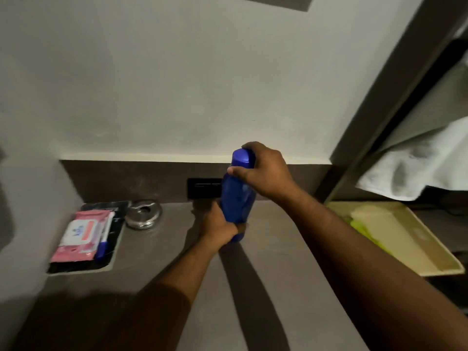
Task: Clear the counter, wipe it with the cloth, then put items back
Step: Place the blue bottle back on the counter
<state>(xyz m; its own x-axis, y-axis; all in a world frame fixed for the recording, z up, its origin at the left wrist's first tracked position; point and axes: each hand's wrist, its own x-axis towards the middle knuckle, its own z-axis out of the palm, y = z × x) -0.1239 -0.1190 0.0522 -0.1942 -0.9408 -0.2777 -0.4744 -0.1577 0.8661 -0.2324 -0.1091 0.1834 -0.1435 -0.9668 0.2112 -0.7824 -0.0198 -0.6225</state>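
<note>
Head view, close, looking down at counter [157, 252], facing wall [152, 84].

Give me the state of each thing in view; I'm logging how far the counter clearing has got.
blue bottle: capped, upright, held in both hands.
left hand: grips the bottle's base.
right hand: grips the bottle's cap end.
wipes pack: closed, flat on the black tray.
pen: lying beside the pack.
metal ashtray: on the counter.

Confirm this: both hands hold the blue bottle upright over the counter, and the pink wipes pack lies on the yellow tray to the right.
One thing is wrong. In the head view the pink wipes pack lies on the black tray at the left, not the yellow tray. The rest stands: left hand and right hand hold the blue bottle upright over the counter.
</note>
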